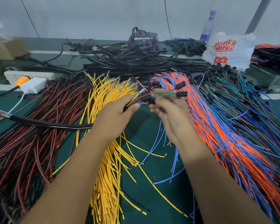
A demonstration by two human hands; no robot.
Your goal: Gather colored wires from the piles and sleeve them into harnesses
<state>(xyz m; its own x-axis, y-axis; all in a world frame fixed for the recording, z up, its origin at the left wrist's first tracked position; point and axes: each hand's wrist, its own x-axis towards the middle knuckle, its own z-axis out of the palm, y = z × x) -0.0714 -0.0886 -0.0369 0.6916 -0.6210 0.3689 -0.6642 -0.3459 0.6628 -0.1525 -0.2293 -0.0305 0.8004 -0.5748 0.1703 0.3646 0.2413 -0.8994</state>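
Note:
My left hand (118, 115) grips a small bundle of mixed wires (141, 98) above the green table (141, 126). My right hand (170, 110) pinches the same bundle at its black connectors; two connectors (181, 89) on green and red leads stick out past its fingers. A black sleeved harness (52, 124) with coloured wire ends runs left from under my left wrist. Piles lie fanned across the table: red and black wires (31, 135) at left, yellow wires (107, 167) in the middle, orange and blue wires (217, 126) at right, green and dark blue wires (257, 113) at far right.
A heap of black sleeving tubes (136, 62) lies behind the piles. A white power strip (29, 75) and a white adapter (34, 85) sit at left, a cardboard box (6, 49) beyond them. A printed plastic bag (228, 50) and a bottle (208, 28) stand at back right.

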